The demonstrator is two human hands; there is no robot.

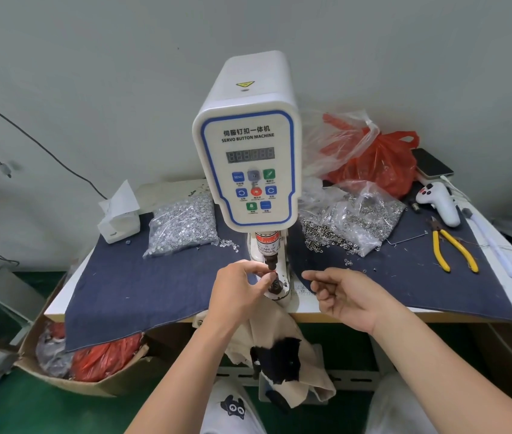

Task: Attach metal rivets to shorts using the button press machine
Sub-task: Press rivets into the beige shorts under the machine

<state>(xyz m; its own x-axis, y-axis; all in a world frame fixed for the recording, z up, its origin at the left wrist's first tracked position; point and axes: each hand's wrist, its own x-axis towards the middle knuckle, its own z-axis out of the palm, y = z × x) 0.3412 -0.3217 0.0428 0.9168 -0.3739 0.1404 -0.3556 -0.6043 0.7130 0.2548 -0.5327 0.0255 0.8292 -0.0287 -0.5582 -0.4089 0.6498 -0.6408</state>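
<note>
While the left hand (242,288) pinched something small at the punch of the button press machine (248,145), its thumb and fingertips drawn together just under the black die, the right hand (342,296) hung just right of the machine's base with its fingers loosely curled and nothing visibly held. Whether a rivet sat between the left fingertips could not be told, as the piece was too small to make out. By my reading, the work stood at loading a rivet part onto the die: the beige shorts (283,349) were not yet under the punch but drooped off the near edge of the bench (326,310) below the hands, so placing the cloth and pressing remained to be done. Supplies lay on a dark blue cloth (142,283): a clear bag of silvery rivets (182,223) to the left of the machine, and another bag of ring-shaped metal parts (355,217) to the right. The front panel read "SERVO BUTTON MACHINE" under a line of Chinese characters, one blue key read "MENU", and a label on the punch showed part of a "care of finger" warning.
</note>
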